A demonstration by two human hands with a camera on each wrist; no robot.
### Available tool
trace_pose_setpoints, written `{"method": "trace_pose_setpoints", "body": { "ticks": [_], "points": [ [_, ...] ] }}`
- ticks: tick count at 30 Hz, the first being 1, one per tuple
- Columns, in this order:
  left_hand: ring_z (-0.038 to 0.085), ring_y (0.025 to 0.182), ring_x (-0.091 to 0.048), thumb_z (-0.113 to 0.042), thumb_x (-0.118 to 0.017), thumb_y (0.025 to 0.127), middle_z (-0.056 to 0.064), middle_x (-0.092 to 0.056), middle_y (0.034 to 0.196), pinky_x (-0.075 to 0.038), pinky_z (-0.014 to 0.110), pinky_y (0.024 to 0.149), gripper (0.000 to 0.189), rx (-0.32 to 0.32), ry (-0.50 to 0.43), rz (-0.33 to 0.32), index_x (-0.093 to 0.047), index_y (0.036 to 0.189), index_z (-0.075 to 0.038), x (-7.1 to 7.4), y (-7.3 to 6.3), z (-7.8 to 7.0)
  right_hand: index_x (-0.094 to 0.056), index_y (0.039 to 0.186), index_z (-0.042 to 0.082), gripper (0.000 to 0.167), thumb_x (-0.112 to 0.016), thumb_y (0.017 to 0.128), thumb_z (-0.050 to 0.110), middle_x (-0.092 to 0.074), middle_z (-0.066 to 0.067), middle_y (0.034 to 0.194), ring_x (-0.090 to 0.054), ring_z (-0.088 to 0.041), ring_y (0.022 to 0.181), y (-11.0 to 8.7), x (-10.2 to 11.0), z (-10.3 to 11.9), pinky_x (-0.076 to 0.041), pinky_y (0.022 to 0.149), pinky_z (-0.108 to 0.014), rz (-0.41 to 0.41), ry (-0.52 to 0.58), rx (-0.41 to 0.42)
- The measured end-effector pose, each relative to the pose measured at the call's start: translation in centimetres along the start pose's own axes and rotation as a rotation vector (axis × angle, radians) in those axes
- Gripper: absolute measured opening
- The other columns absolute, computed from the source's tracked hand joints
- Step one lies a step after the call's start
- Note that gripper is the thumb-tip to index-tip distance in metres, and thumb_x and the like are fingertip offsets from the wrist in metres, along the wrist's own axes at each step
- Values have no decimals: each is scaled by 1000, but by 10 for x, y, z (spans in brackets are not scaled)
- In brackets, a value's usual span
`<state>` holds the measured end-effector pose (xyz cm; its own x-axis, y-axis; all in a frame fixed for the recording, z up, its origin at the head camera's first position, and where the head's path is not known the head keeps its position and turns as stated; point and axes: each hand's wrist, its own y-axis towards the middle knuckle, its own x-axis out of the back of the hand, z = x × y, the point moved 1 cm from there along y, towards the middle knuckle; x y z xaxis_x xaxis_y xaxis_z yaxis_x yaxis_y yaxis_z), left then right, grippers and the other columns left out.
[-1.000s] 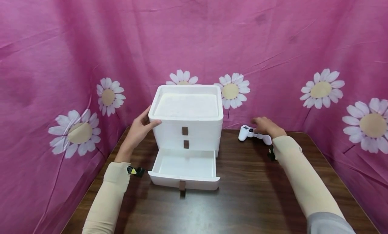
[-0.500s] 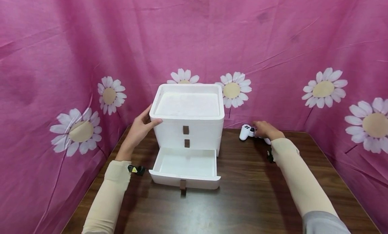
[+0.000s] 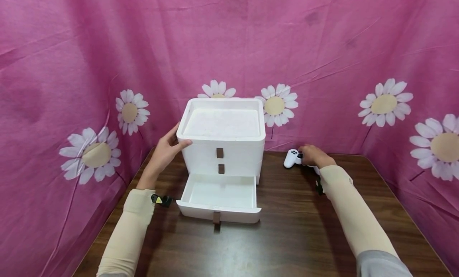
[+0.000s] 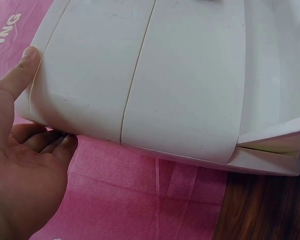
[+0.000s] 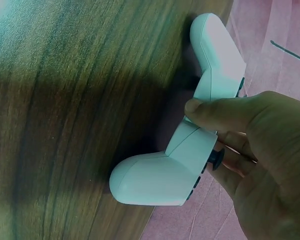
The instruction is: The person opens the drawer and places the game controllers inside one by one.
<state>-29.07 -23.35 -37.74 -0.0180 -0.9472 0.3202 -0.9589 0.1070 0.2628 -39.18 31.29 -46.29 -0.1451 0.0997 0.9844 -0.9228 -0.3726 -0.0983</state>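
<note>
A white drawer unit (image 3: pixel 201 157) stands on the brown wooden table, its bottom drawer (image 3: pixel 238 217) pulled out with nothing inside. My left hand (image 3: pixel 162 159) grips the unit's upper left corner, thumb on the front and fingers bent against the side, as the left wrist view confirms. Near the table's back edge is a white game controller (image 3: pixel 291 159) with black thumbsticks. My right hand (image 3: pixel 316 155) pinches the middle of it. In the right wrist view the thumb lies across the controller (image 5: pixel 162 177), and the fingers are on the far side, partly hidden.
Two closed drawers with brown tabs (image 3: pixel 220 153) sit above the pulled-out one. The unit's top is a shallow raised-rim tray (image 3: pixel 224 139). A pink cloth (image 3: pixel 229 42) with daisies hangs behind and beside the table (image 3: pixel 287 237).
My right hand has settled lower over the controller and taken hold of it, covering more of its right half. My left hand stays on the drawer unit, and the head view has shifted slightly.
</note>
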Motion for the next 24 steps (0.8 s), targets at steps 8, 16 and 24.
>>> {"method": "trace_pose_setpoints", "body": {
  "ticks": [8, 16, 24],
  "points": [
    [26, 148, -50, -31, -78, 100, 1, -41, 171, -47, 43, 119, 83, 13, 1, 0, -31, 168, -34, 0, 0, -1, -62, 131, -6, 59, -85, 79, 9, -70, -31, 120, -66, -46, 108, 2, -7, -13, -54, 96, -59, 27, 63, -7],
    [27, 148, -50, -32, -77, 100, 2, -41, 170, -47, 42, 119, 84, 11, 8, 2, -30, 169, -34, 0, -1, -1, -64, 134, -11, 61, -85, 80, 8, -69, -33, 125, -65, -51, 115, -9, 1, -1, -55, 99, -62, 15, 36, 20],
    [26, 148, -50, -30, -77, 100, 1, -41, 171, -51, 28, 113, 83, 1, -15, 0, -31, 169, -33, 0, 0, 1, -68, 134, -7, 56, -86, 84, 11, -72, -29, 121, -67, -48, 113, -13, 2, -3, -54, 98, -63, 21, 26, -7]
  ]
}}
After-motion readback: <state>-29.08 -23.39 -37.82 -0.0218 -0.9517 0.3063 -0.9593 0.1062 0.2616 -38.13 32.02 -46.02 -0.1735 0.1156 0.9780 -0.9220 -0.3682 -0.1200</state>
